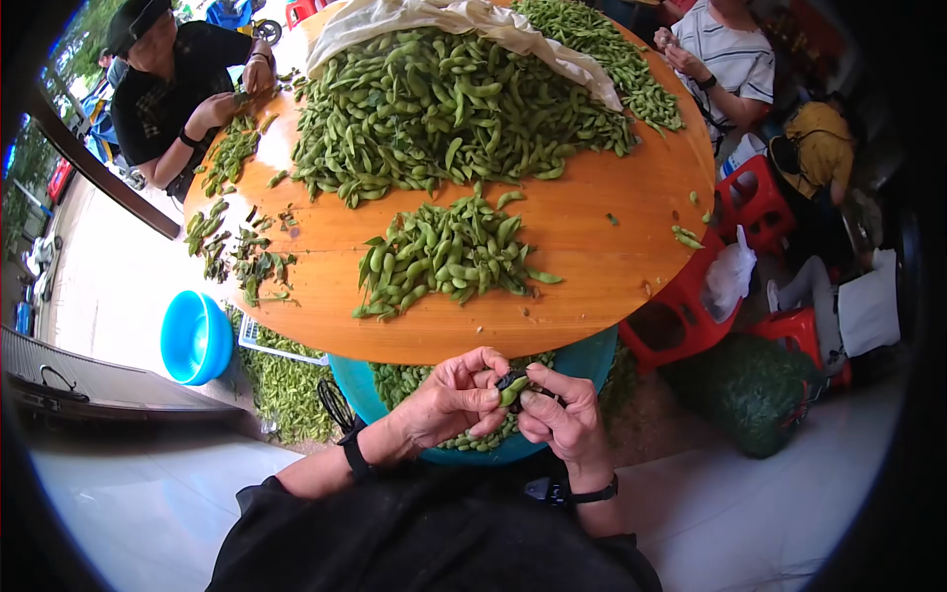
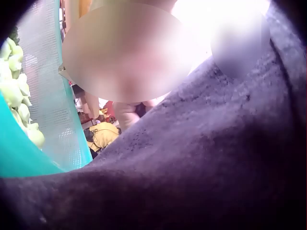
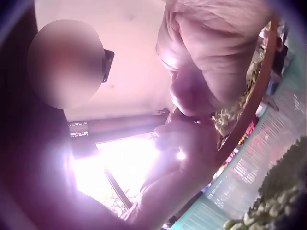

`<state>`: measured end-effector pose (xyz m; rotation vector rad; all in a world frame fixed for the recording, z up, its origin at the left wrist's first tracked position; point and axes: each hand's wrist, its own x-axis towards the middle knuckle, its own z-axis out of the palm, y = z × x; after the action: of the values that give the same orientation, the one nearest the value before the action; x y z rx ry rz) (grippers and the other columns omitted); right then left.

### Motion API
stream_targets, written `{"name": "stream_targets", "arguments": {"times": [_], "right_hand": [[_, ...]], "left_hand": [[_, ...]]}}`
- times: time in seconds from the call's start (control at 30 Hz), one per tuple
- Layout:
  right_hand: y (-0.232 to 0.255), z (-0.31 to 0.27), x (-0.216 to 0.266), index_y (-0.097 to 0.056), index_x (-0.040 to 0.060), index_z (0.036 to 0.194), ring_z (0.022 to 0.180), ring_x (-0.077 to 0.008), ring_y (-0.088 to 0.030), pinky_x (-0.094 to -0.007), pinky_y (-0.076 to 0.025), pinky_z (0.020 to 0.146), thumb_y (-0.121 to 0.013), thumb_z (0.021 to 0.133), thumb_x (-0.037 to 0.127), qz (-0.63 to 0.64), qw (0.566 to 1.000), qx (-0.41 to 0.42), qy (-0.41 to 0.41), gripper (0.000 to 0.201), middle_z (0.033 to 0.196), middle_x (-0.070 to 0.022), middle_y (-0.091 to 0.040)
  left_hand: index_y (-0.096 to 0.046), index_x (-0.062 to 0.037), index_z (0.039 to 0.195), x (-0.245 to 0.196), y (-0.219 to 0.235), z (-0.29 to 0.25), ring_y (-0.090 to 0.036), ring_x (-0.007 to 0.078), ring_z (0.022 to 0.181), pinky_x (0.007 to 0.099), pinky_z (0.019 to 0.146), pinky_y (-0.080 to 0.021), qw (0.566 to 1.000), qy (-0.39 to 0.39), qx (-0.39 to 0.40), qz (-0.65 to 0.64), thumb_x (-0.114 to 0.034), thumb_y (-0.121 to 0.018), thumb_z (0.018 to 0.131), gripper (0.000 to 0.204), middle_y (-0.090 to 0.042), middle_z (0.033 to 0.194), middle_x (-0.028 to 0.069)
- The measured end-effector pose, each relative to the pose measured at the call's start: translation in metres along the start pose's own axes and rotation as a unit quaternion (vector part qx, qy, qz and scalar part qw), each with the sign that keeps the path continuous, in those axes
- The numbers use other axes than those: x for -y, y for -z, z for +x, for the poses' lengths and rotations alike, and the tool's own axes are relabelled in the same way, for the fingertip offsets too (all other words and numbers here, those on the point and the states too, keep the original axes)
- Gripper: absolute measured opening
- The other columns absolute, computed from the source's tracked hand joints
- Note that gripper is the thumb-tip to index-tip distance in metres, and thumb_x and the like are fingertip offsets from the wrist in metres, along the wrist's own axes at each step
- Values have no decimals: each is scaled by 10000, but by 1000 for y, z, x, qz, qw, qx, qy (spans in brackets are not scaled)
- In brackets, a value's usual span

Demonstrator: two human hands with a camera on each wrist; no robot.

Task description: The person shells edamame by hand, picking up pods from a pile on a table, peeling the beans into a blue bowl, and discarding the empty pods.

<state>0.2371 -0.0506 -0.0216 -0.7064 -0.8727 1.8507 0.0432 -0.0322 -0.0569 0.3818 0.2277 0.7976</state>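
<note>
In the head view both hands meet over the teal basket [image 1: 357,393], just in front of the table edge. A green soybean pod [image 1: 512,394] with dark, withered bits lies between them. My left hand [image 1: 446,403] pinches the pod with thumb and fingers. From the other side, my right hand [image 1: 566,418] grips its other end, a dark scrap along the fingers. The right wrist view has the right hand [image 3: 211,52] close above the left hand [image 3: 187,151], their fingers hiding the pod. Dark cloth [image 2: 201,158] covers much of the left wrist view.
On the round wooden table [image 1: 602,257] lie a small pod pile [image 1: 444,252], a big heap [image 1: 424,113] under pale cloth [image 1: 473,18] and dark scraps [image 1: 261,266]. A blue basin [image 1: 195,337] stands left, red stools [image 1: 681,316] right. Other people [image 1: 163,94] sit around.
</note>
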Motion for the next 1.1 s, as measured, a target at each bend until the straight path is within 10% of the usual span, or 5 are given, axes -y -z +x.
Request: {"name": "stream_targets", "arguments": {"times": [0.23, 0.53, 0.7, 1.03, 1.1], "right_hand": [[-9, 2, -6, -627, -52, 989, 663, -312, -597, -358, -461, 578, -602, 819, -40, -500, 855, -52, 129, 172, 796, -162, -543], [6, -5, 0, -624, -71, 978, 562, -168, -557, -307, -444, 524, -610, 847, -28, -255, 963, 73, -50, 138, 764, -106, -549], [3, -5, 0, -620, -99, 981, 577, -141, -570, -291, -447, 515, -609, 851, -32, -177, 980, 26, -84, 147, 758, -113, -566], [-10, -2, -1, -634, -72, 968, 685, -335, -609, -367, -491, 600, -623, 796, -65, -515, 848, -10, 128, 173, 802, -163, -582], [-13, -2, -1, -632, -69, 967, 692, -343, -610, -385, -495, 607, -620, 796, -67, -529, 840, -19, 114, 171, 800, -162, -576]], "left_hand": [[-679, -25, 1061, -14, -48, -7, -622, 176, 818, 285, 696, -502, 666, -243, -154, 688, -31, -733, 841, 227, -597, 870, 67], [-629, -97, 902, -15, -10, -10, -475, 52, 754, 216, 617, -384, 959, 32, -49, 276, -166, -609, 975, 102, -531, 909, -46], [-611, -64, 956, -7, -23, -12, -471, 35, 706, 215, 579, -384, 958, 7, -112, 265, -192, -685, 933, 149, -522, 867, -45], [-628, 33, 1048, -12, -25, -16, -673, 219, 638, 335, 589, -510, 669, -152, -93, 722, -121, -679, 910, 213, -647, 700, 151], [-615, 38, 1121, -20, -24, -20, -663, 199, 649, 325, 600, -510, 730, -81, -96, 672, -121, -635, 940, 242, -649, 709, 136]]}}
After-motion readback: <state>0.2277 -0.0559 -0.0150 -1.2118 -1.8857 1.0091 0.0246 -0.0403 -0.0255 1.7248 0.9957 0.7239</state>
